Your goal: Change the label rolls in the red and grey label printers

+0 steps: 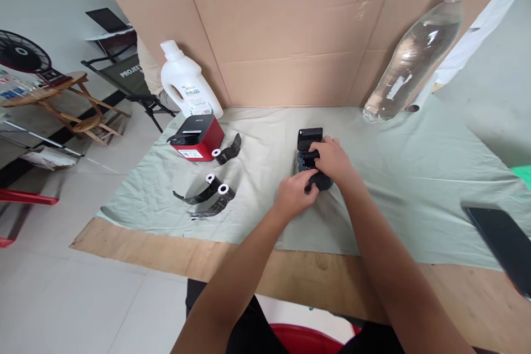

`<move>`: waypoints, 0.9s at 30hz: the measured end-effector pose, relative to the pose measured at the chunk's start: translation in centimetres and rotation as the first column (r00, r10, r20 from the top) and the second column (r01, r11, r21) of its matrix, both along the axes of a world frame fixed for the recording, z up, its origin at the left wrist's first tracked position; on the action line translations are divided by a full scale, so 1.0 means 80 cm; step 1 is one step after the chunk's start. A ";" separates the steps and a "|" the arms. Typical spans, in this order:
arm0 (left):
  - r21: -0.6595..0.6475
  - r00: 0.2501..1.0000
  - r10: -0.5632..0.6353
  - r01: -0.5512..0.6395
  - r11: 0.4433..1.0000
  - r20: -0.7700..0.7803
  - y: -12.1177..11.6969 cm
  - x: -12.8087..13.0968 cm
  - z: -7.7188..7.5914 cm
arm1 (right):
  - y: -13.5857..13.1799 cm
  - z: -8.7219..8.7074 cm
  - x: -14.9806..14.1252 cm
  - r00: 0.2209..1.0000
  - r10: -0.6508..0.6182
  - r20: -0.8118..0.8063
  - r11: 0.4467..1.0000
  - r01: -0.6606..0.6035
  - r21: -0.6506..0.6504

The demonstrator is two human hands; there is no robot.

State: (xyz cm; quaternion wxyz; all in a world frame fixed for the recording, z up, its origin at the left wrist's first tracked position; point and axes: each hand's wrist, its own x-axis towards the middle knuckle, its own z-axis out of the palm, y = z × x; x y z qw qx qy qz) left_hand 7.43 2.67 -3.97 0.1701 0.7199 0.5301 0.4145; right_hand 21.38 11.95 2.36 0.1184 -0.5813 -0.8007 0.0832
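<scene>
A small black portable printer [305, 163] rests on the cloth in front of me, its lid [310, 137] flipped up at the far side. My left hand [293, 194] grips its near left edge, thumb and fingers closed around it. From the right, my right hand [332, 159] reaches over the open compartment with curled fingers. They press on a dark cylindrical part, which looks like a black paper roll [309, 157]; the fingertips partly hide it. To the left lie several loose black paper rolls [224, 190] with white cores and unwound tails, beside a red and black box-shaped printer [209, 138].
Behind the cloth stands a cardboard panel [290, 33]. A white jug [186, 80] is at back left, and a large water bottle [418, 55] leans at back right. A phone [500, 243] lies at the right edge. The bare wooden table edge [166, 249] runs along the front.
</scene>
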 end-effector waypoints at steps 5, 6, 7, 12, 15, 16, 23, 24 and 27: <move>0.043 0.992 0.078 -0.074 0.996 -0.100 -0.001 0.006 -0.005 | -0.003 -0.005 -0.004 0.993 -0.086 -0.084 0.996 0.083 -0.039; 0.038 0.993 0.075 -0.072 0.997 -0.087 -0.001 0.006 -0.006 | -0.003 -0.005 -0.003 0.992 -0.083 -0.091 0.996 0.080 -0.036; 0.033 0.995 0.071 -0.069 0.997 -0.073 0.000 0.006 -0.006 | -0.002 -0.006 -0.002 0.993 -0.073 -0.097 0.997 0.071 -0.025; 0.012 0.997 0.063 -0.063 0.998 -0.052 0.000 0.005 -0.005 | -0.001 -0.006 0.000 0.994 -0.049 -0.096 0.999 0.050 0.002; 0.012 0.997 0.062 -0.062 0.998 -0.055 0.000 0.005 -0.005 | -0.003 0.000 -0.001 0.993 -0.098 -0.062 0.994 0.095 -0.053; 0.019 0.996 0.067 -0.066 0.998 -0.060 0.001 0.005 -0.005 | -0.004 0.002 -0.002 0.993 -0.109 -0.046 0.992 0.106 -0.068; 0.033 0.996 0.082 -0.081 0.996 -0.047 0.000 0.007 -0.004 | -0.003 0.007 -0.001 0.987 -0.135 -0.081 0.991 0.135 -0.009; 0.041 0.996 0.078 -0.076 0.996 -0.049 0.000 0.007 -0.004 | -0.002 0.007 0.000 0.984 -0.132 -0.117 0.990 0.138 0.038; 0.092 0.995 0.071 -0.065 0.994 -0.070 0.000 0.007 -0.003 | 0.002 0.006 -0.001 0.984 -0.046 -0.173 0.981 0.077 0.176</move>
